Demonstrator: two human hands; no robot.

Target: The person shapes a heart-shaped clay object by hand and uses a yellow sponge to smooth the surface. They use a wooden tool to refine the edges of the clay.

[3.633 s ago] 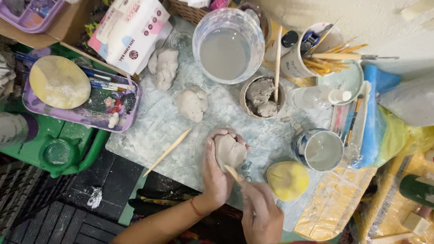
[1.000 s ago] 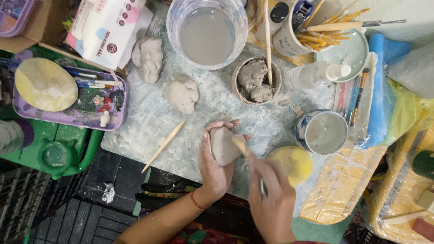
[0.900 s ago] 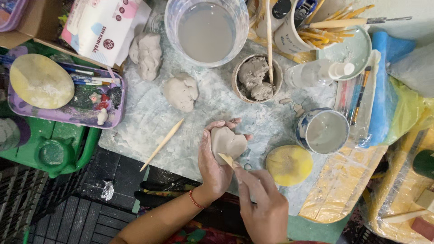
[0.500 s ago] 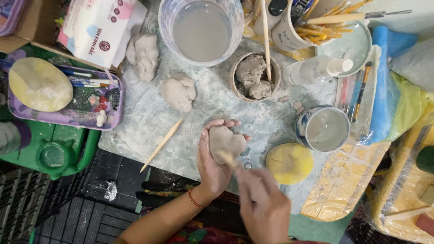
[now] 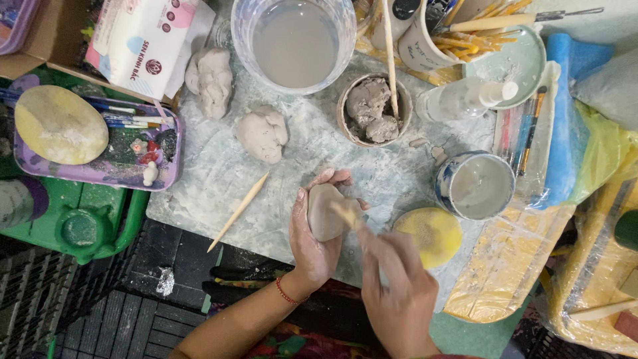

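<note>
- Head view: I've got my left hand [image 5: 311,242] cupped around a rounded grey lump of clay [image 5: 325,211], fingers curled over its top and thumb along its left side, held just above the pale plastic-covered work mat [image 5: 199,179].
- My right hand [image 5: 397,286] is blurred, fingers pinched on a thin wooden modelling tool [image 5: 347,215], tip touching the clay's right face.
- A yellow round sponge [image 5: 428,234] sits just right of it.

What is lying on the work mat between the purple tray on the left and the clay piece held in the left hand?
In the head view, a thin wooden modelling stick lies slanted on the mat between the purple tray and the clay piece in the left hand.
</note>
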